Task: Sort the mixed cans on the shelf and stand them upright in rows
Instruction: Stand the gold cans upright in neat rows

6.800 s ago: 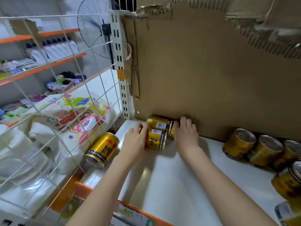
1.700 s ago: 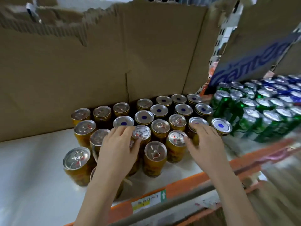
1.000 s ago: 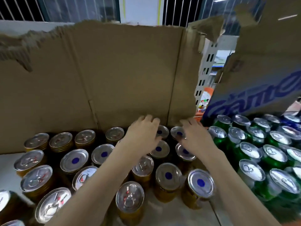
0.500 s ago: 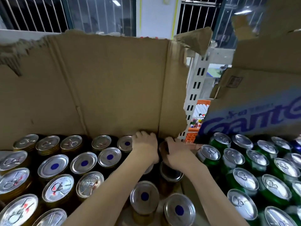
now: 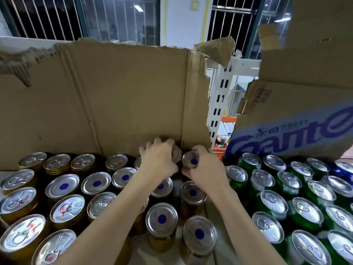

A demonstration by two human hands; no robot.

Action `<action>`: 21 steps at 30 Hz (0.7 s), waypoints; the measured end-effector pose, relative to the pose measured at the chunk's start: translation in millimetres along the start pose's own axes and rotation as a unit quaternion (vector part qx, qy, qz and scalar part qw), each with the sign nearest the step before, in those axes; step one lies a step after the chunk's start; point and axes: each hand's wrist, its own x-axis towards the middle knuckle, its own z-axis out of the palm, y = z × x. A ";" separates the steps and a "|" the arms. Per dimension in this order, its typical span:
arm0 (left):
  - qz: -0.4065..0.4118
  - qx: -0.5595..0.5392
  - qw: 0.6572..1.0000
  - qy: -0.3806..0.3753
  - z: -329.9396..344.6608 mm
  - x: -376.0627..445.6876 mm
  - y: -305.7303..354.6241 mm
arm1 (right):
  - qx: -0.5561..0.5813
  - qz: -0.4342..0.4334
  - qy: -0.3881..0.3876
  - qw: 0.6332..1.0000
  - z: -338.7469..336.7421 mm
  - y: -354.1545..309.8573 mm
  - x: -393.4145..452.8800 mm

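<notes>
- Nearest, gold cans [image 5: 162,219] stand upright in loose rows on the shelf [image 5: 209,211], some showing a blue dot, others a pull tab; green cans [image 5: 274,204] fill the right side.
- Farther in, both forearms reach to the back row.
- At the far end, the left hand [image 5: 159,162] curls over one back-row can [image 5: 176,153], and the right hand [image 5: 205,171] grips a blue-dot can [image 5: 191,159] just beside it, against the cardboard wall [image 5: 124,100].
- Judging by this, the step is seating the back row; next, these two likely need pressing snug and straight.
</notes>
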 end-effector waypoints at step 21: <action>-0.010 -0.331 0.938 0.100 3.5 -79.6 -29.5 | 0.164 -0.011 -0.014 0.986 -10.0 11.3 -79.3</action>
